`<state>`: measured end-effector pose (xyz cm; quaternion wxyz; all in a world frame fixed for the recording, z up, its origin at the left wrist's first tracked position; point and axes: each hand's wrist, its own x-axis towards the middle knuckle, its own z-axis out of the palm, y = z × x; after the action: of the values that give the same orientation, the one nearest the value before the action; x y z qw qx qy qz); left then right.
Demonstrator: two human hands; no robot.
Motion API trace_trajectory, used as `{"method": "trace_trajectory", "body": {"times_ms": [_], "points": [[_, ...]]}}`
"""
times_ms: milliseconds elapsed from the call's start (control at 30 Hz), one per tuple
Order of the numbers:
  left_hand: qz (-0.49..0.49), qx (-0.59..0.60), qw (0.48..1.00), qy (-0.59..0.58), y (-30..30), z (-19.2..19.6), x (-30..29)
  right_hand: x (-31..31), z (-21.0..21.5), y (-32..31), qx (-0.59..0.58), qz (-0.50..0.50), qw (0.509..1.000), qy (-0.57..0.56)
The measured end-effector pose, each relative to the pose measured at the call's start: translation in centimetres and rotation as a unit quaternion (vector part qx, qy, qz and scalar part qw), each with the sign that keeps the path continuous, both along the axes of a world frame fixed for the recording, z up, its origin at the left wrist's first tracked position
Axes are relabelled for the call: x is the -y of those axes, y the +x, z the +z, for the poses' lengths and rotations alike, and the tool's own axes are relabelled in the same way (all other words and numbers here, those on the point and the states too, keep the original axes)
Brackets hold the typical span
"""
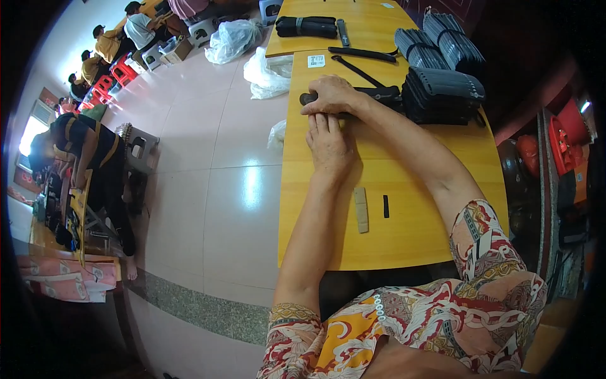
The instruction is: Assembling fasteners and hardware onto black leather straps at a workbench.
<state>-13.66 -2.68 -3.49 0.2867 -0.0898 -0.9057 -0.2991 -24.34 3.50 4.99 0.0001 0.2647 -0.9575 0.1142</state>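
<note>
At the far left of the yellow table, my right hand (333, 95) bends over the end of a dark rolled-up piece (308, 98), its thumb and fingers closed around it. Just nearer, my left hand (330, 146) lies with fingers stretched out against the same piece, the fingertips partly hidden beneath the right hand. Black material (382, 95) runs rightward from behind my right wrist to a stack of black folded pieces (442, 95). A thin black strap (356, 71) slants just beyond my right hand. Nearer me lie a tan folded strip (361, 210) and a short black strip (386, 206).
Banded grey bundles (445, 41) stand at the back right of the table (416, 234). Farther off are a black roll (306, 26) and a black strip (363, 54). Clear plastic bags (268, 72) lie on the floor. Another person (88, 145) bends over a workbench at left.
</note>
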Motion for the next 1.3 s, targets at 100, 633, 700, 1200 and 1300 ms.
{"method": "trace_trajectory", "body": {"times_ms": [100, 633, 700, 1200, 1300], "points": [[0.002, 0.0, 1.0, 0.021, -0.2, -0.1, 0.3, 0.6, -1.0, 0.0, -0.012, -0.018, 0.999, -0.043], [-0.006, 0.036, 0.999, 0.021, 0.7, 2.1, 1.7, -1.3, 0.7, 0.2, 0.19, 0.018, 0.883, -0.429], [0.025, -0.03, 0.999, 0.0, 0.8, 2.0, 1.6, -0.9, 1.1, 1.0, 0.182, 0.032, 0.892, -0.413], [0.085, 0.059, 0.99, -0.092, 0.7, 2.4, 1.7, -1.6, 6.8, 2.5, -0.076, 0.154, 0.857, -0.485], [0.115, 0.071, 0.986, -0.097, 0.7, 1.2, 3.2, -3.0, 12.9, 2.7, 0.019, 0.155, 0.696, -0.701]]}}
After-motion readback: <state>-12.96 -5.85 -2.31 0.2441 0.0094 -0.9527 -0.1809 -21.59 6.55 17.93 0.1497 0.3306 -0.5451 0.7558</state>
